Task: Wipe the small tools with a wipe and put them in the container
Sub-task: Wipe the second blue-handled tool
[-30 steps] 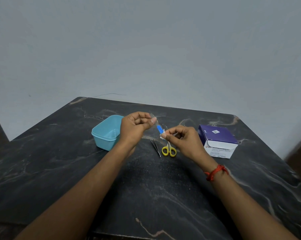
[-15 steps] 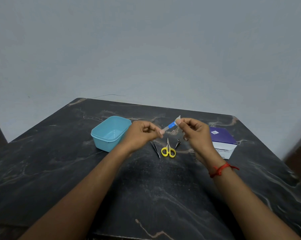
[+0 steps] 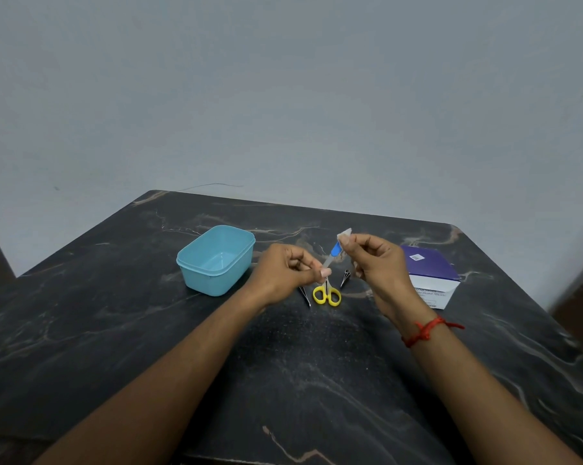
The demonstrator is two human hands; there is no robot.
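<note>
Tool slopes up from left hand to right hand's wipe.

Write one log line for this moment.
left hand: pinches blue tool | right hand: pinches wipe on tool's tip | container: empty | scissors: on table

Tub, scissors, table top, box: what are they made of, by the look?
Tub: probably light blue plastic; smooth moulded walls, rolled rim, slight sheen.
Scissors: yellow plastic-looking loops; the little blade that shows looks like grey metal.
Table: dark polished stone, likely marble or granite, going by the pale veins; laminate is possible.
Box: printed cardboard, matte, with a folded flap.
</note>
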